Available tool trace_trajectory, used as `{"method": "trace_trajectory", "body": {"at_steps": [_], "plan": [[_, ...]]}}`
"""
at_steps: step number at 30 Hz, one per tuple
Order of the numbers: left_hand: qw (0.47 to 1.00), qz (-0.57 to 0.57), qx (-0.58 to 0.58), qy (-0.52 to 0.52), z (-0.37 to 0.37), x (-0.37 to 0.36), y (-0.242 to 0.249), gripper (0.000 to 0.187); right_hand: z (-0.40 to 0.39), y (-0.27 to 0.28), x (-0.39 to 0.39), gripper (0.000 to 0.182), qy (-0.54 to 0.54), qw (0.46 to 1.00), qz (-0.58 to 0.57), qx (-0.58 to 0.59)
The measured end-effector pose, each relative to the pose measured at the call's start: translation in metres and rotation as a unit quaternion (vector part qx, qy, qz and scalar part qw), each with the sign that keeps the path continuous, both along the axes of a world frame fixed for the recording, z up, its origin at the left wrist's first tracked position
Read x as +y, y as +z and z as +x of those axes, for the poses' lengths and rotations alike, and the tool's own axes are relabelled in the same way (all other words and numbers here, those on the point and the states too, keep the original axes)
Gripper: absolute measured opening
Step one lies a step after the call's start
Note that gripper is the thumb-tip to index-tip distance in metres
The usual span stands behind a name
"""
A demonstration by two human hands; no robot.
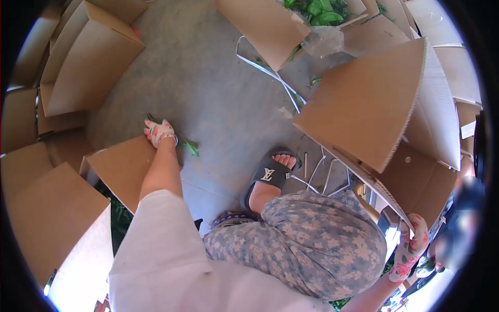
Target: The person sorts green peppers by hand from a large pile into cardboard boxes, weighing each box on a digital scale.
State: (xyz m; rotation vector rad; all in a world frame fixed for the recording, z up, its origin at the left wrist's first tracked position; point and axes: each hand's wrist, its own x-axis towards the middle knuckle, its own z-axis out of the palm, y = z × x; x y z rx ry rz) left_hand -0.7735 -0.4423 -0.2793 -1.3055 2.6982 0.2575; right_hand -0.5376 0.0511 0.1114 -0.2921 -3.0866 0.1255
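Observation:
My left hand (159, 132), in a white glove with a pink floral print, reaches forward over the concrete floor beside a cardboard box flap (122, 167). Its fingers are curled, and a small dark green piece (149, 117) shows at their tips; I cannot make out its kind. Close by on the floor lies a green leaf (191, 148). At the lower right, my right hand (410, 248), gloved alike, grips the edge of an open cardboard box (423, 179), which is tilted with its flaps spread. The inside that shows is bare brown cardboard.
Cardboard boxes (91, 62) stand along the left. At the top, another box (265, 28) stands near green peppers (322, 11). White strapping (275, 75) and leaf scraps lie on the floor near my sandalled foot (275, 171). A blurred person (462, 221) is at the right edge.

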Motion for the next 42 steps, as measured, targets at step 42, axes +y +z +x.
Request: {"method": "trace_trajectory", "body": {"at_steps": [42], "plan": [[0.638,0.202,0.528,-0.522,-0.155,0.215,0.343,0.036,0.068,0.132,-0.051,0.031,-0.214,0.900,-0.071,0.372]]}}
